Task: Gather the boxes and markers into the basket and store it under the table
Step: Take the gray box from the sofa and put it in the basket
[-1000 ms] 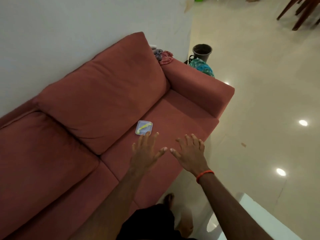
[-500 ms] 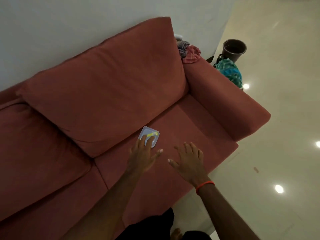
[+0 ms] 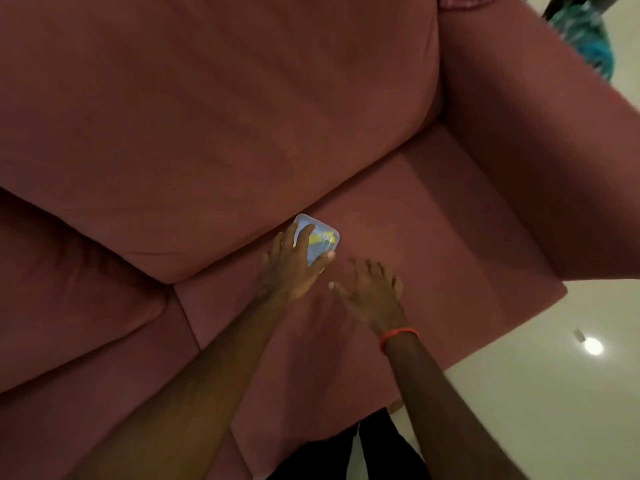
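A small pale-blue box (image 3: 325, 236) with a yellow mark on its lid lies on the red sofa seat (image 3: 436, 237), close to the foot of the back cushion. My left hand (image 3: 292, 268) lies over the box, fingers across its lid and thumb hooked round its near right edge, covering the box's left half. My right hand (image 3: 372, 296), with an orange band at the wrist, hovers spread and empty over the seat just right of the box. No basket or markers are in view.
The big back cushion (image 3: 225, 133) rises behind the box and the sofa armrest (image 3: 540, 150) walls the right side. A teal patterned bag (image 3: 585, 32) sits beyond the armrest. Glossy pale floor (image 3: 554, 403) lies to the right of the sofa.
My head has come down close over the sofa. My left hand went from reaching short of the box to lying on it with the thumb round its edge; my right hand stays beside it.
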